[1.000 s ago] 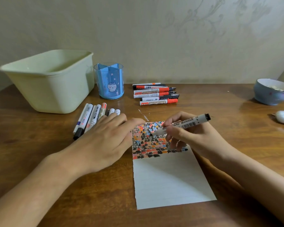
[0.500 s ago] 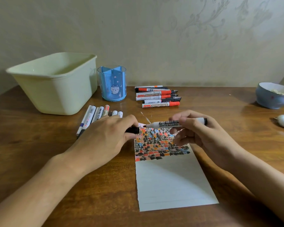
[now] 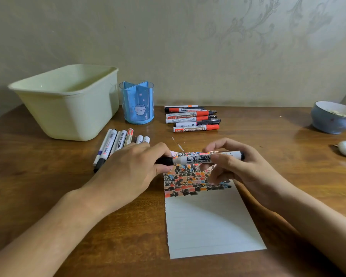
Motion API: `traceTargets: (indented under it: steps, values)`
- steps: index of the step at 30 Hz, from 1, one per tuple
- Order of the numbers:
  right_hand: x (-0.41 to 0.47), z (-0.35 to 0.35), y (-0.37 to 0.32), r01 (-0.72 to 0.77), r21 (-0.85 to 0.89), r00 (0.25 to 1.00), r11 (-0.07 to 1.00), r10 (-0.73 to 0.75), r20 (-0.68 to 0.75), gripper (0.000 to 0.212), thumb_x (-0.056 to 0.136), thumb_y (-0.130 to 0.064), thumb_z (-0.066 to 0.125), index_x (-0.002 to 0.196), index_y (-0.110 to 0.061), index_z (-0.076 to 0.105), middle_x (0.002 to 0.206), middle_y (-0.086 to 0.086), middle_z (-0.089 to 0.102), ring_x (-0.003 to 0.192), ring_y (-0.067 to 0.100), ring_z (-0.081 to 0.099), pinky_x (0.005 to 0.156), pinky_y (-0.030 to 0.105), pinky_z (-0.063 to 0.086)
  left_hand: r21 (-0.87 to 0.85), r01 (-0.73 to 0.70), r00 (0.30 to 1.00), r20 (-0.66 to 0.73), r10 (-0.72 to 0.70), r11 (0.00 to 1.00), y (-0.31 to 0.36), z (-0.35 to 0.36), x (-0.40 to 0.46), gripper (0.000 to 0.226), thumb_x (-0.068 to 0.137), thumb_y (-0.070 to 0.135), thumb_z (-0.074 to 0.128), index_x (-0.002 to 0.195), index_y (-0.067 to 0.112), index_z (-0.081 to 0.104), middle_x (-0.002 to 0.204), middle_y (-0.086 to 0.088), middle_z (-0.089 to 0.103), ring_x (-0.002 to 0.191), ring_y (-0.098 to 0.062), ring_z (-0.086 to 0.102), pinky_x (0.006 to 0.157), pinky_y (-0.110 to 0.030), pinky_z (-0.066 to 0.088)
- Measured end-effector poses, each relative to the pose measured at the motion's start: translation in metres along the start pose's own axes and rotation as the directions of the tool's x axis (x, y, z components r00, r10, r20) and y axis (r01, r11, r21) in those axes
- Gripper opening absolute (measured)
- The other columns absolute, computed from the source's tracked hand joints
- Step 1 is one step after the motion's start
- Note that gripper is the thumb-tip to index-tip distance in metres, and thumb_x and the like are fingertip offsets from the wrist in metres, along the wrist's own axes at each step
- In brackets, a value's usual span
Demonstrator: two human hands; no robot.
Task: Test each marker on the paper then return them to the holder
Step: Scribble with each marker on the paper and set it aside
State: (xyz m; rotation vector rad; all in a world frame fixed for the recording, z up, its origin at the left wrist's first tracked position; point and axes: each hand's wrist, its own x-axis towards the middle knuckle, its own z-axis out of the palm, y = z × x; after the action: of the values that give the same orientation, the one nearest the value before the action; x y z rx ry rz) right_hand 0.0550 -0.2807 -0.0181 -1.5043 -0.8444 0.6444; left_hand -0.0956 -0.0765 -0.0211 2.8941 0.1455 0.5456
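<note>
— Fingers first: what are they doing?

— Left hand (image 3: pixel 128 172) pinches the black cap (image 3: pixel 165 160) between thumb and forefinger. Right hand (image 3: pixel 238 168) has thumb and fingers curled round the barrel of the marker (image 3: pixel 200 159), toward its tail end. Both are grasping; neither is loose.

— Is the cap on or off?

— It sits flush against the barrel's left end. Whether it is fully seated I cannot tell.

— How does the marker lie?

— Level above the far end of the paper (image 3: pixel 210 222), long axis running from nine o'clock to three o'clock. Cap end points to nine, into the left hand; tail end points to three, past the right fingers.

— And where does it have to go?

— The blue holder (image 3: pixel 137 102) stands at about eleven o'clock from the marker, well apart, beside the pale tub (image 3: pixel 68 102). The left hand is the nearer one to it, though the right carries the barrel. My judgement: the marker must be turned from lying to upright before it drops into a compartment.

— What else is out there?

— A row of markers (image 3: pixel 118 142) at ten o'clock, partly under the left hand, and a stack of red and black markers (image 3: pixel 192 118) at twelve. The holder looks empty, so plenty remains. A bowl (image 3: pixel 332 118) sits at two o'clock, on the wooden table (image 3: pixel 278 136).
</note>
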Motion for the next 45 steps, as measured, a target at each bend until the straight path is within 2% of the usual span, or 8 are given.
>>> traceTargets:
  steps: [11,15,19,28,32,36,40,45]
  values:
    - [-0.001,0.000,0.004,0.099,-0.235,0.995,0.967,-0.093,0.037,0.029,0.079,-0.030,0.070,0.105,-0.018,0.074,0.093,0.003,0.078,0.074,0.019,0.074,0.066,0.023,0.058,-0.115,0.019,0.999,-0.031,-0.023,0.993,0.006,-0.004,0.000,0.034,0.089,0.052,0.045,0.115,0.036,0.060,0.102,0.013,0.071,0.091,-0.007,0.064,0.073,-0.028,0.053]
    - [0.000,0.002,0.005,0.123,-0.234,0.992,0.965,-0.121,0.022,0.028,0.080,-0.027,0.069,0.106,-0.019,0.073,0.090,0.000,0.079,0.073,0.015,0.074,0.066,0.024,0.057,-0.155,0.022,0.992,-0.123,-0.042,0.988,0.010,-0.006,-0.001,0.013,0.089,0.033,0.065,0.101,0.026,0.066,0.062,0.026,0.052,0.076,0.010,0.058,0.065,-0.007,0.043]
    - [-0.001,0.003,0.003,0.149,-0.214,0.989,0.966,-0.150,0.011,0.027,0.082,-0.028,0.068,0.106,-0.017,0.074,0.090,0.005,0.078,0.073,0.016,0.074,0.068,0.028,0.058,-0.170,0.002,0.984,-0.176,-0.033,0.985,0.014,-0.012,-0.002,0.008,0.087,0.030,0.068,0.093,0.025,0.068,0.052,0.027,0.044,0.075,0.009,0.056,0.067,-0.004,0.040]
    - [-0.001,0.004,0.003,0.100,-0.212,0.995,0.972,-0.100,0.010,0.029,0.084,-0.030,0.066,0.105,-0.012,0.074,0.083,0.008,0.077,0.071,0.018,0.074,0.068,0.031,0.059,-0.104,-0.051,0.987,-0.155,0.035,0.993,0.015,-0.014,-0.003,0.007,0.085,0.027,0.072,0.089,0.025,0.067,0.051,0.029,0.036,0.062,0.005,0.054,0.065,-0.004,0.041]
    - [0.000,0.005,-0.004,0.101,-0.284,0.995,0.953,-0.091,0.047,0.027,0.084,-0.036,0.065,0.101,-0.018,0.073,0.078,0.003,0.076,0.068,0.018,0.074,0.065,0.031,0.059,-0.044,-0.026,0.997,-0.071,0.023,0.999,0.012,-0.016,-0.004,0.017,0.087,0.055,0.058,0.087,0.038,0.060,0.062,0.023,0.052,0.060,0.003,0.052,0.048,-0.010,0.033]
    - [0.000,0.008,-0.003,0.116,-0.340,0.992,0.933,-0.090,0.091,0.022,0.087,-0.036,0.066,0.101,-0.021,0.072,0.081,0.002,0.076,0.068,0.015,0.072,0.064,0.030,0.059,0.058,-0.064,0.994,-0.083,0.069,0.996,0.011,-0.016,-0.002,0.041,0.080,0.070,0.045,0.087,0.037,0.069,0.082,0.015,0.052,0.074,-0.005,0.050,0.056,-0.011,0.025]
    - [0.001,0.009,0.002,0.123,-0.270,0.991,0.955,-0.102,0.090,0.027,0.085,-0.034,0.069,0.108,-0.020,0.068,0.081,0.007,0.075,0.066,0.017,0.070,0.064,0.033,0.059,0.027,-0.122,0.992,-0.001,0.122,0.992,0.013,-0.011,-0.003,0.039,0.083,0.058,0.056,0.111,0.034,0.069,0.081,0.019,0.043,0.076,-0.003,0.049,0.059,-0.011,0.031]
    - [0.006,0.003,0.008,0.144,-0.219,0.990,0.965,-0.143,0.017,0.051,0.080,-0.036,0.072,0.126,-0.025,0.054,0.081,0.005,0.073,0.067,0.020,0.071,0.067,0.034,0.057,-0.054,-0.186,0.977,0.095,0.191,0.981,0.020,-0.018,-0.005,0.061,0.093,0.040,0.062,0.144,0.053,0.032,0.092,0.052,0.040,0.088,0.022,0.045,0.054,-0.011,0.033]
